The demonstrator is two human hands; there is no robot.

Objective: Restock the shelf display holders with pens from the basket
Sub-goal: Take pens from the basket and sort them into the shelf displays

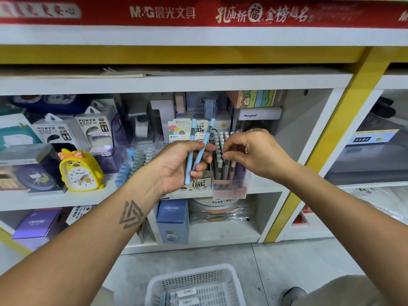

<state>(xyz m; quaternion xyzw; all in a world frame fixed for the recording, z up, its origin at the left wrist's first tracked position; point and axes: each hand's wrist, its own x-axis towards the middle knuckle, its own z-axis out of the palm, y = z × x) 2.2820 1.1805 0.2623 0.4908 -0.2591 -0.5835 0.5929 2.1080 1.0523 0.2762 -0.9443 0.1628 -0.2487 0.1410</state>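
Two light-blue pens point(199, 149) sit in the left hand point(183, 166), fingers curled round them about mid-barrel, palm toward the camera. Pens cross a bit, tips up, caps standing above the fist. Landmark: clear display holder point(229, 173) on the middle shelf point(132, 196), packed with upright pens with grey and white caps point(219, 146). Left hand is just left of the holder, nearly touching its front-left corner. Right hand point(251, 153) is at the holder's top right, fingers bent, thumb and forefinger pinching at the caps of the standing pens; exactly which pen it grips, cannot tell. White plastic basket point(194, 286) sits on the floor well below the holder, near the bottom edge of view; one blue pen point(163, 299) along its left wall and a couple of labelled packs point(186, 293) lie inside. Left of the holder: a row of blue and teal items, unclear what. Further left of the holder, a yellow duck alarm clock point(80, 171) and boxes marked POWER BANK point(92, 131). Behind the holder, a card box printed with 100 point(189, 129). Below the holder, a blue CRUHRE box point(172, 220) on the lower shelf. Far above the holder, a red M&G banner point(198, 12). A shoe point(293, 294) shows at bottom right, well below the holder.
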